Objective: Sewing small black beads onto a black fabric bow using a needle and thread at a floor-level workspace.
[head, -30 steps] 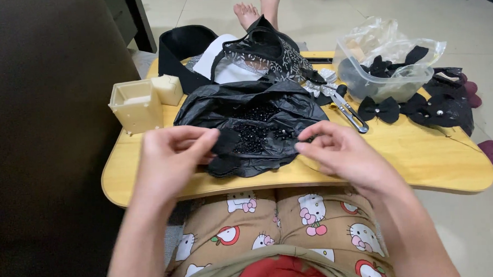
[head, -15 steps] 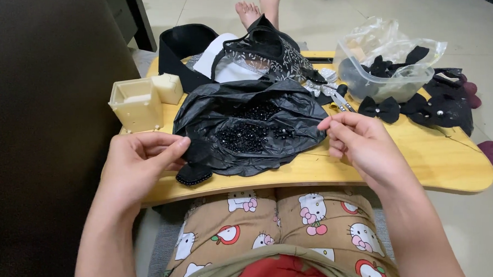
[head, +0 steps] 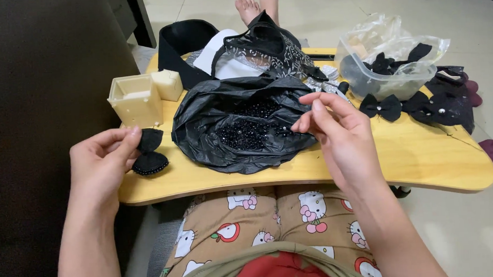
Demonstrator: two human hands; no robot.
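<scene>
left hand (head: 102,162) drew back left, pinching black bow (head: 147,153); right hand (head: 339,132) fingertips pinched above beads (head: 246,134).

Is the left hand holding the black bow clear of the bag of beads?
Yes, the left hand pinches the small black bow off to the left of the black plastic bag, with bare tabletop between them.

Soft, even daylight lit the scene, probably from the upper right where the pale floor (head: 468,223) looked brightest, and the yellow tabletop (head: 422,154) showed only faint shadows. The left third fell into a dark, detailless mass. Focus was sharp across the middle, with small glints on the black plastic bag (head: 212,109) and slight wide-angle stretching toward the edges.
</scene>
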